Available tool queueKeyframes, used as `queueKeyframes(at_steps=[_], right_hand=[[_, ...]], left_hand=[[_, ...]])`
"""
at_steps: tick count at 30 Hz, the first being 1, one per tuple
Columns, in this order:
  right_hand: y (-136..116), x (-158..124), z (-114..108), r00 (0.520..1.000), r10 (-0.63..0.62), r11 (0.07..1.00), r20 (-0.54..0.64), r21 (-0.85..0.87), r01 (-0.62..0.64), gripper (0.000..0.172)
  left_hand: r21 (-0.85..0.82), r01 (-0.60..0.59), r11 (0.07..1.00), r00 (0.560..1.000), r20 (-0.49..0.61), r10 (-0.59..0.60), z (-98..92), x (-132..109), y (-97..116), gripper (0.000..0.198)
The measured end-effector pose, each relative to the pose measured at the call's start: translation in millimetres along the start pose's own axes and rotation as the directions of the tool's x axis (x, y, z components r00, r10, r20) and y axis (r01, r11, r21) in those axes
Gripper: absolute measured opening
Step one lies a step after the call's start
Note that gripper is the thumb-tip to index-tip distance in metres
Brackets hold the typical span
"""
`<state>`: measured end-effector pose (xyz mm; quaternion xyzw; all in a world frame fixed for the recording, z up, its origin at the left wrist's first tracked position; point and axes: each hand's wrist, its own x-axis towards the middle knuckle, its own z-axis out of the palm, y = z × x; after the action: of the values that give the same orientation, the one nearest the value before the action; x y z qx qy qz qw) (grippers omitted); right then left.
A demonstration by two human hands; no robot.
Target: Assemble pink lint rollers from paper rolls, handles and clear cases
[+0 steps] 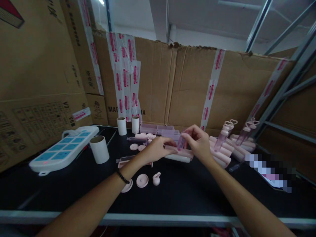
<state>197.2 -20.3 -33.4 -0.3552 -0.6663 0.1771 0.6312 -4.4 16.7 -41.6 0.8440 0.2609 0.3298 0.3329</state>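
Observation:
My left hand [159,148] grips a pale pink cylindrical body [178,157] lying sideways just above the black table. A small translucent purple tube [181,144] stands upright on this body, pinched in the fingers of my right hand [199,143]. Whether the tube is seated in the body I cannot tell. Below my left wrist lie round pink discs [142,180] and a small pink piece with a loop [156,178]. A pink part with a clear strip [125,160] is partly hidden behind my left forearm.
Right of my hands lie several pink cylinders [223,154], some carrying purple tubes with heart-shaped loops [223,136]. A phone-like slab [269,177] is at far right. White cardboard rolls [99,149] and a power strip [65,149] stand left. Cardboard walls [153,79] enclose the back.

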Motion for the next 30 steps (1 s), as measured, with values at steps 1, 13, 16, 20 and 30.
queueKeyframes(at_steps=[1,13,16,20,30], right_hand=[[0.7,-2.4,2.1,0.998,-0.012,0.999,0.054,-0.033,0.014,0.028],[5.0,-7.8,10.1,0.99,0.007,0.999,0.144,-0.051,0.001,0.027],[4.4,-6.9,10.8,0.99,0.004,1.0,0.14,-0.004,-0.004,0.023],[1.9,-3.7,7.3,1.0,-0.016,1.0,-0.014,0.018,0.016,0.023],[-24.4,-14.3,6.4,0.855,-0.07,0.977,0.514,-0.138,0.163,0.021]], left_hand=[[-0.036,0.004,0.999,1.0,0.029,-0.003,1.7,-0.3,-1.8,0.022],[-0.051,-0.037,0.998,0.997,0.073,0.04,8.9,-2.2,-9.0,0.022],[-0.03,-0.033,0.999,0.999,0.036,0.034,8.2,-1.5,-5.1,0.02],[-0.095,-0.019,0.995,0.986,-0.165,0.003,-0.4,5.3,-4.0,0.02],[-0.748,-0.226,0.623,0.629,-0.601,-0.493,-38.9,15.0,-9.8,0.028]])
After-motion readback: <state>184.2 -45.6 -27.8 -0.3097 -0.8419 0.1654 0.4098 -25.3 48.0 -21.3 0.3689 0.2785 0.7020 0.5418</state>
